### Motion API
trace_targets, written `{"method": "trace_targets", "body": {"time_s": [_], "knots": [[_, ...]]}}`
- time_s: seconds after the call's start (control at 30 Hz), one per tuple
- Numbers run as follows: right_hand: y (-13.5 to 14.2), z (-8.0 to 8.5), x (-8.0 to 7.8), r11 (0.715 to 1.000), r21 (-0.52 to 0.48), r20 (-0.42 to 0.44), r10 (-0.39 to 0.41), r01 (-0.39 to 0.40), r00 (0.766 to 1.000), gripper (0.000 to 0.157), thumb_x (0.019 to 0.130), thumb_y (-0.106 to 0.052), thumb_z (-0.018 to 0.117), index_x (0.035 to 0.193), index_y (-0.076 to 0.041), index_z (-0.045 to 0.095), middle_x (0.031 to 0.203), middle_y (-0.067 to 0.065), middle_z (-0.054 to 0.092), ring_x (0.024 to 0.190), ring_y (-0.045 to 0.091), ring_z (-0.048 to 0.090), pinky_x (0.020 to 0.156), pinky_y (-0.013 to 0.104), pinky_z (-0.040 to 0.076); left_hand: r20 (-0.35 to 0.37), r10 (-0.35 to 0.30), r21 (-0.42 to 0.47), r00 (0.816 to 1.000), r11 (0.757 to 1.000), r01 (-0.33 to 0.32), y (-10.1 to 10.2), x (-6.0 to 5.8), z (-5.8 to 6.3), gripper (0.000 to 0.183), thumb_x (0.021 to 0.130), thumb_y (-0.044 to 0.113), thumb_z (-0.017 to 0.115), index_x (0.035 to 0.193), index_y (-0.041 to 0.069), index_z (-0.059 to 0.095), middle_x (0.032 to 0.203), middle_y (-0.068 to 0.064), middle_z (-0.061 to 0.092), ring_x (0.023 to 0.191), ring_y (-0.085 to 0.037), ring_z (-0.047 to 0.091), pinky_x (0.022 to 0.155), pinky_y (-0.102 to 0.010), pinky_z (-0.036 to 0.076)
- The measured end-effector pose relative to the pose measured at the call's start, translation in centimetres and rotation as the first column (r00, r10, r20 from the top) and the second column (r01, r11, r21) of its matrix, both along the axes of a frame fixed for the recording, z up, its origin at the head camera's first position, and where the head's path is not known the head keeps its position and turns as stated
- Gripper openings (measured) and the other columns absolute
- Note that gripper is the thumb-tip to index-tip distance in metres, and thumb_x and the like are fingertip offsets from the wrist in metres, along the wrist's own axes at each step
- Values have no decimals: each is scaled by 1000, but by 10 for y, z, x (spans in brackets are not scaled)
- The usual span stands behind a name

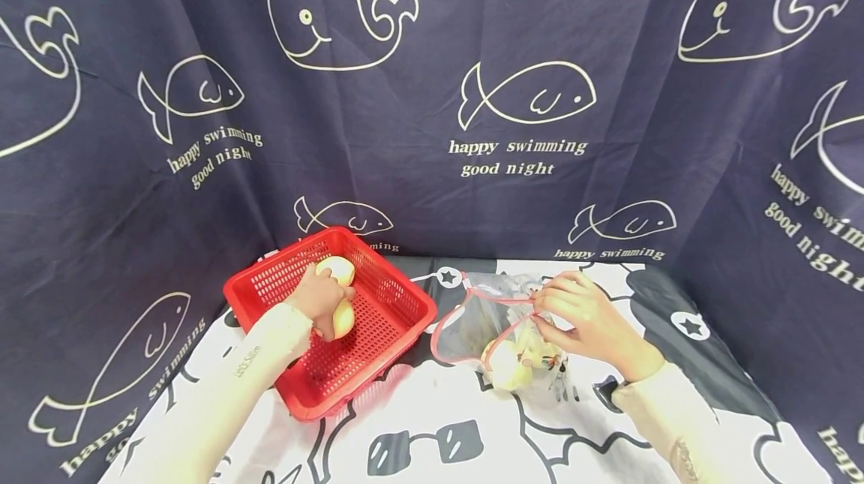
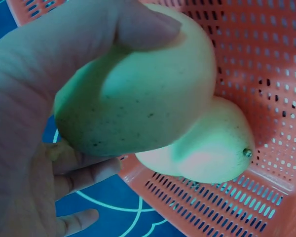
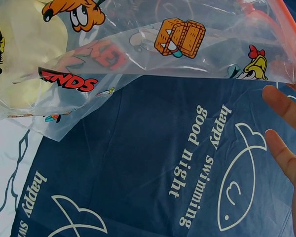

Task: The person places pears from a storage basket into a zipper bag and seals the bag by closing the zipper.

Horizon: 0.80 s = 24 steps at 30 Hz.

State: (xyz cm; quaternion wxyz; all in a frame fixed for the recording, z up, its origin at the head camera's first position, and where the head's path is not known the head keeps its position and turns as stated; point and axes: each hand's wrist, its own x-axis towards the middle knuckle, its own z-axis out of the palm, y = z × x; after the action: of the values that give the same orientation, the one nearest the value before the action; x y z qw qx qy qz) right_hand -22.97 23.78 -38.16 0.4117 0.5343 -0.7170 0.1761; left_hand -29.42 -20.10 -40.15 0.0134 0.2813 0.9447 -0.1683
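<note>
My left hand point(image 1: 322, 300) reaches into a red plastic basket point(image 1: 405, 326) and grips a pale yellow mango point(image 2: 143, 108), its thumb pressed over the top. Another mango point(image 2: 217, 143), stem end showing, lies against the basket's perforated side. At the right, my right hand point(image 1: 583, 319) pinches the red-trimmed edge of a clear plastic bag point(image 1: 475, 323) printed with cartoon figures. The bag's mouth gapes toward the basket. Pale yellow fruit point(image 3: 29, 54) shows through the plastic; how many pieces are inside I cannot tell.
A white and dark patterned cloth point(image 1: 432, 409) covers the table under the basket and bag. Dark blue curtains point(image 1: 432, 191) with whale and fish drawings enclose the back and both sides. The basket's raised rim stands between its contents and the bag.
</note>
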Motion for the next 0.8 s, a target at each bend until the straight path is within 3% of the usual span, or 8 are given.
{"method": "trace_targets", "body": {"time_s": [0.27, 0.5, 0.8], "knots": [[-1, 0, 1, 1000, 1, 4, -6, 6, 1000, 25, 98, -23, 53, 84, -9, 68, 83, -2, 67, 79, 21, 63, 84, 41, 42, -128, -38, 143, 991, 988, 56, 0, 8, 9, 69, 50, 39, 91, 113, 19, 69, 99, -13, 68, 106, -38, 54, 93, -63, 37], [-2, 1, 0, 1000, 5, 4, 3, -3, 1000, 25, 98, -23, 54, 84, -8, 68, 84, -2, 67, 79, 22, 63, 84, 42, 42, -236, -58, 178, 970, 979, 102, 0, 7, 11, 75, 51, 44, 89, 118, 20, 66, 100, -13, 65, 101, -34, 52, 90, -57, 36], [-2, 0, 0, 1000, 10, 8, -1, 1, 1000, 25, 98, -23, 53, 85, -9, 68, 85, -2, 68, 80, 21, 63, 85, 42, 42, -292, -90, 308, 952, 934, 183, 9, 14, 21, 81, 55, 44, 88, 129, 18, 64, 103, -12, 61, 104, -32, 48, 96, -59, 32]]}}
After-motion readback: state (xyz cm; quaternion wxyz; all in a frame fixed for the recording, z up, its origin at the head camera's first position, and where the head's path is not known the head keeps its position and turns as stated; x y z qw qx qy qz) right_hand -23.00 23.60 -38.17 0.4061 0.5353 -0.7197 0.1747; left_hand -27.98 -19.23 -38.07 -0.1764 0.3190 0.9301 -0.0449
